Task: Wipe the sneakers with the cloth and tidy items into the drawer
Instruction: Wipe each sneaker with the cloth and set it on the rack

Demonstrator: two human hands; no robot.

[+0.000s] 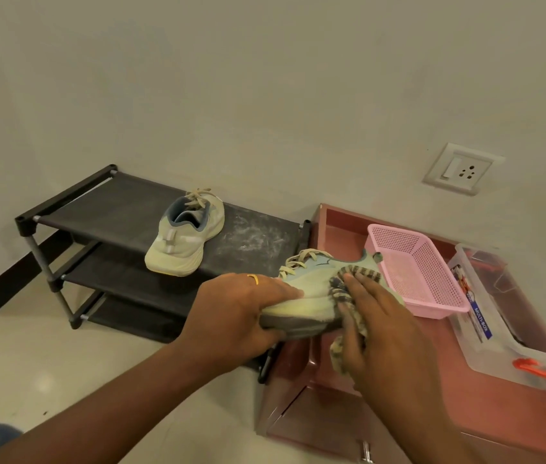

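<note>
My left hand (238,309) grips the toe end of a pale green sneaker (311,293), held on its side in the air above the gap between the rack and the cabinet. Against the sneaker's side, my right hand (375,316) presses a striped cloth (352,296); part of the cloth hangs below my palm. The second sneaker (184,236) stands upright on the top shelf of the black shoe rack (124,209), heel toward me. A drawer front with a metal handle (365,452) shows at the bottom of the reddish cabinet (338,229), shut.
A pink plastic basket (419,266) and a clear plastic box (486,309) with an orange latch sit on the cabinet top at the right. White dust marks the rack's top shelf. A wall socket (462,169) is above the cabinet. Pale floor lies at the left.
</note>
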